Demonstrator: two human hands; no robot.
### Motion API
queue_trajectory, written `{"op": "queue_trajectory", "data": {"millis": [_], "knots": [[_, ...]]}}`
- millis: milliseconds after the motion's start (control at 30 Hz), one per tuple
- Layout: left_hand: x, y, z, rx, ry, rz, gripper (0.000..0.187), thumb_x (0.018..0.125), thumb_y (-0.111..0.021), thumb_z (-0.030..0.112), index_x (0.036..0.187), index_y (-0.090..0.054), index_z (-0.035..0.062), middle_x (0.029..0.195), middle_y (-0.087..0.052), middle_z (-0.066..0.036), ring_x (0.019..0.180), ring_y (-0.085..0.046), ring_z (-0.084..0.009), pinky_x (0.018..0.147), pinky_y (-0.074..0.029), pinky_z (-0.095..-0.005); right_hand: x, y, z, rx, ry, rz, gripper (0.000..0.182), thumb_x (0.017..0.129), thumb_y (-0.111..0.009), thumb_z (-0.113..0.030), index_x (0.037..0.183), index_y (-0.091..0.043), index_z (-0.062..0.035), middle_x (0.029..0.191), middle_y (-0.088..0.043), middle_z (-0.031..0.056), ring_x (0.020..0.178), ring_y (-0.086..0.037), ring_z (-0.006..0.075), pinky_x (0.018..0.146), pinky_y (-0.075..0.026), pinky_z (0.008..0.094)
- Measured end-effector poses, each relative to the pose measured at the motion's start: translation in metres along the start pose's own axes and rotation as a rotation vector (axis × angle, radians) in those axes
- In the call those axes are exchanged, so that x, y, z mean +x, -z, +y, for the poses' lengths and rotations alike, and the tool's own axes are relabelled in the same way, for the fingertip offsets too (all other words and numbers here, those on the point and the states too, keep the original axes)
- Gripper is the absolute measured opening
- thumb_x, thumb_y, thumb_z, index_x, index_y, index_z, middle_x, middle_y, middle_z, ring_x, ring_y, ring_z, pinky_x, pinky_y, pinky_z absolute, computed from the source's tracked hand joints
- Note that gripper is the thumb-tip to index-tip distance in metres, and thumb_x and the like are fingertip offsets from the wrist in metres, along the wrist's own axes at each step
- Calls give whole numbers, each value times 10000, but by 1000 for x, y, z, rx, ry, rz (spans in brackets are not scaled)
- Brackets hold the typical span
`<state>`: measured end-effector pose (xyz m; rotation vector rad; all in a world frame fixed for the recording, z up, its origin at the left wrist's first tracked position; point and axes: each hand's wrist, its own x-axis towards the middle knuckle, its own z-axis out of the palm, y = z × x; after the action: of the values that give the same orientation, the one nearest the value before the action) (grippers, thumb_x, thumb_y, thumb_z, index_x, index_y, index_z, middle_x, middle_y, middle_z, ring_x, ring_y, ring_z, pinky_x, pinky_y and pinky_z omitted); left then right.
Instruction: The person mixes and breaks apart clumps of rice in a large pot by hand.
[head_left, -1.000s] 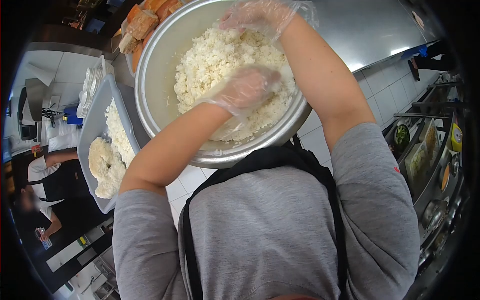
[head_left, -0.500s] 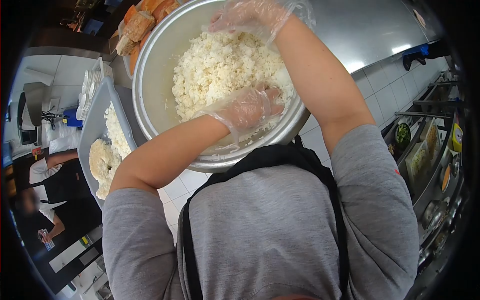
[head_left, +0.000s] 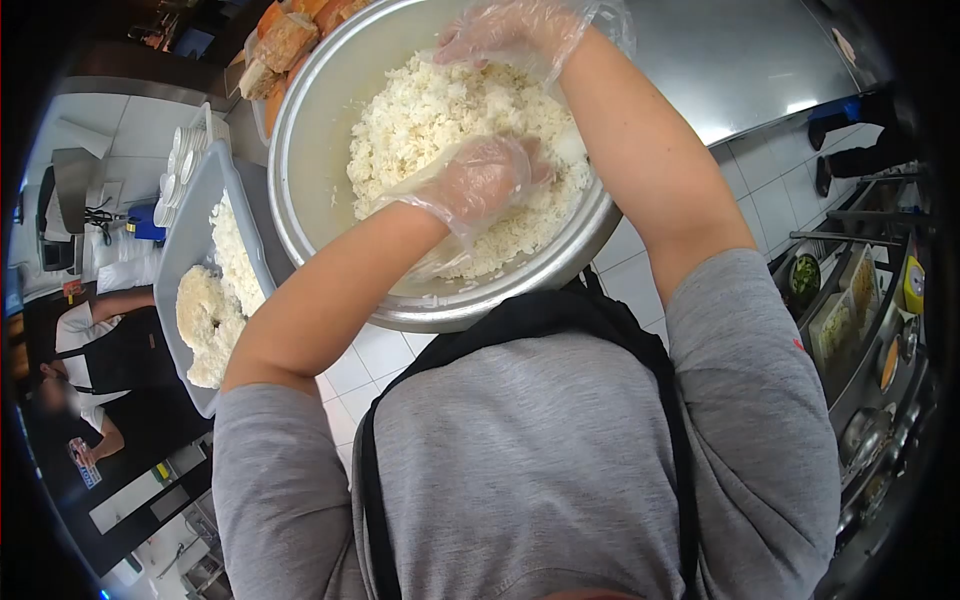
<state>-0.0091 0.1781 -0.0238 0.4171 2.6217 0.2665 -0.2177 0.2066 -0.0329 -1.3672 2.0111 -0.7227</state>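
Note:
A large round metal pot (head_left: 300,225) holds a big heap of cooked white rice (head_left: 420,110). Both of my hands wear loose see-through plastic gloves. My left hand (head_left: 488,178) lies on the near part of the heap, its fingers stretched to the right and their tips partly hidden in the rice. At the far rim, my right hand (head_left: 510,35) bends over the far side of the heap. Its fingers are apart and point left, close against the rice.
Left of the pot, a grey plastic tub (head_left: 180,250) contains more rice (head_left: 235,265). Orange-brown chunks of food (head_left: 285,45) sit behind the pot. A steel counter (head_left: 710,60) extends right. One person (head_left: 110,350) stands at left; another person's legs (head_left: 860,140) show at right.
My left hand has moved up and slightly left over the rice, away from the near rim. My right hand has shifted slightly right. More of the legs at far right shows.

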Motion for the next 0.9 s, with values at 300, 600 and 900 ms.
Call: {"op": "queue_trajectory", "data": {"millis": [300, 600, 900], "knots": [[1, -36, 4, -272, 91, 66, 636, 753, -669, 186, 1342, -469, 53, 1323, -484, -176, 1234, -462, -366, 988, -423, -453, -12, -9, 4, -114, 75, 105, 480, 831, -642, -469, 1153, -667, -114, 1157, -661, 105, 1086, -599, 275, 967, -429, 399], [37, -21, -4, 304, -119, 51, 635, 734, -659, 155, 1325, -459, 36, 1313, -445, -198, 1251, -442, -346, 966, -461, -385, -4, -10, -5, 459, -40, -29, 392, 854, -639, -349, 1120, -671, -62, 1118, -666, 131, 1050, -601, 258, 947, -432, 374], [56, -1, -9, -8, 30, -113, 700, 714, -699, 262, 1335, -463, 43, 1333, -497, -178, 1257, -454, -315, 1070, -357, -402, 8, -18, 3, 214, 152, 56, 428, 868, -617, -342, 1184, -636, -54, 1201, -626, 152, 1132, -556, 278, 998, -391, 382]]}}
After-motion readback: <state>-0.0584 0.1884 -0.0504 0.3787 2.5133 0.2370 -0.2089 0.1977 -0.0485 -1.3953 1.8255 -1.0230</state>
